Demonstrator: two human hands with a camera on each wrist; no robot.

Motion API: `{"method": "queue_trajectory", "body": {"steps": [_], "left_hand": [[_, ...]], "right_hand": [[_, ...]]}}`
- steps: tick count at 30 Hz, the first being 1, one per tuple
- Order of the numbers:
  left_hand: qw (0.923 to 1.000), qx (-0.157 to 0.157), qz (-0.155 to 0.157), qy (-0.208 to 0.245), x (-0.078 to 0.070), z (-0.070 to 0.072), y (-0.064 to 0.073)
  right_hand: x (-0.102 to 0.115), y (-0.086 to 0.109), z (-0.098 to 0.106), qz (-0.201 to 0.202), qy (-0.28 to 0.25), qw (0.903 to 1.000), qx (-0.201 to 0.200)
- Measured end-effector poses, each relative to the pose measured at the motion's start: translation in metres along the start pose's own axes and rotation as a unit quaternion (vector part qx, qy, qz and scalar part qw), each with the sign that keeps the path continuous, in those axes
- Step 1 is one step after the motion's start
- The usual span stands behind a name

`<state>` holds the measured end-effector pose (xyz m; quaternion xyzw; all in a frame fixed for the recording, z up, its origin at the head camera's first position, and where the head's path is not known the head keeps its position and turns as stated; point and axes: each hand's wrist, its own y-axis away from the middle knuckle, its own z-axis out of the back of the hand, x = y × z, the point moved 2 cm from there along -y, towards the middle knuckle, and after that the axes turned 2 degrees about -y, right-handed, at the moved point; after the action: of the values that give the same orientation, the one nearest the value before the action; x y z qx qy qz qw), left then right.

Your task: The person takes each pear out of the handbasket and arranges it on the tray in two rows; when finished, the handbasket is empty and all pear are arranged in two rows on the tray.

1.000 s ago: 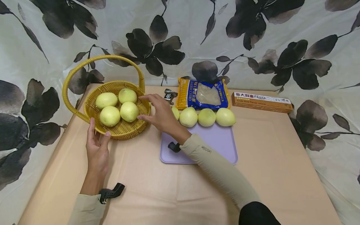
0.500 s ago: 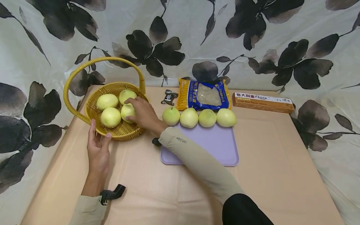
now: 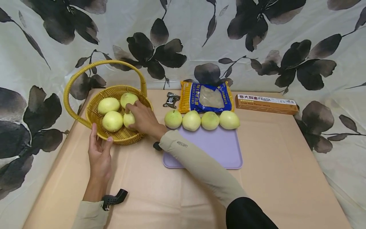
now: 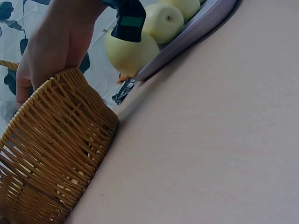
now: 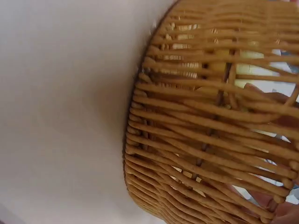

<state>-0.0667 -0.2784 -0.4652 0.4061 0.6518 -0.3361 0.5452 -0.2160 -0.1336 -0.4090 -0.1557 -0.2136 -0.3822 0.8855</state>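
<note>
One yellow-green pear (image 3: 128,119) is sitting at four o'clock in the wicker basket (image 3: 125,139), and I'm pinching it from three o'clock with my nearer right hand (image 3: 145,119), the straight-fingered left hand (image 3: 100,156) touching the basket.

So the whole room is basically one pale grey-white sheet (image 3: 194,19) covered in big inky flowers (image 3: 141,46) with some brownish petals and leafy sprigs (image 3: 212,26), and it fills the back plus both sides, with a faint sideways crease behind the table (image 3: 286,171). That table's got a smooth peachy-beige surface with a few soft wrinkles up front. Lighting's pretty soft and even in the head view, though the tabletop looks greyer and dimmer in both wrist views.
</note>
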Motion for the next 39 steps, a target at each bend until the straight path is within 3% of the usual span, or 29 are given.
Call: {"method": "queue_trajectory", "body": {"steps": [7, 12, 23, 29, 39], "left_hand": [[0.9999, 0.006, -0.007, 0.006, 0.001, 0.000, 0.000], [0.9998, 0.008, -0.014, 0.014, 0.001, 0.000, 0.000], [0.9998, 0.005, -0.007, 0.018, 0.002, 0.000, -0.002], [0.9999, -0.001, -0.003, 0.016, 0.001, 0.001, -0.002], [0.9997, 0.008, -0.007, 0.022, 0.002, 0.001, -0.002]], "right_hand": [[0.005, 0.016, 0.005, -0.003, -0.029, 0.9995, -0.014], [0.009, 0.032, 0.017, -0.007, -0.073, 0.9959, -0.053], [0.001, 0.078, 0.046, 0.009, -0.169, 0.9753, -0.141], [-0.011, 0.109, 0.054, -0.002, -0.221, 0.9623, -0.159], [-0.044, 0.152, 0.056, -0.047, -0.206, 0.9648, -0.157]]}}
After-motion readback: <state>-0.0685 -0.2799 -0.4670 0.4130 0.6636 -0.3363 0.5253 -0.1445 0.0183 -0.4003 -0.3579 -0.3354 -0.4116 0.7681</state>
